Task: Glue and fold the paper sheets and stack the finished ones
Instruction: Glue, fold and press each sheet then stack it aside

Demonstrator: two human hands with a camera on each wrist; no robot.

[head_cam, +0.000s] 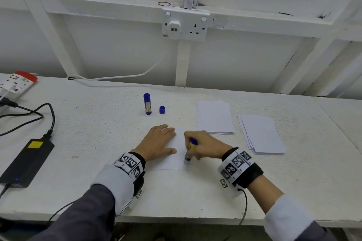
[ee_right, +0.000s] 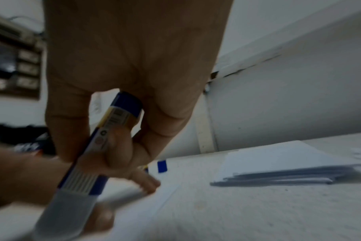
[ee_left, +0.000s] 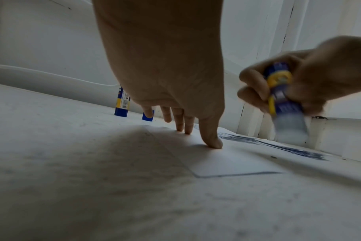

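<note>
A white paper sheet lies on the table in front of me. My left hand lies flat on its left part with fingers straight, fingertips pressing it down. My right hand grips a blue and yellow glue stick, tilted, with its tip down at the sheet's right edge. In the right wrist view the glue stick is held between thumb and fingers, its clear lower end blurred. The left wrist view shows the same glue stick blurred above the sheet.
A second glue stick stands upright at the back with a loose blue cap beside it. Two paper stacks lie to the right. A black power adapter with cables and a power strip occupy the left.
</note>
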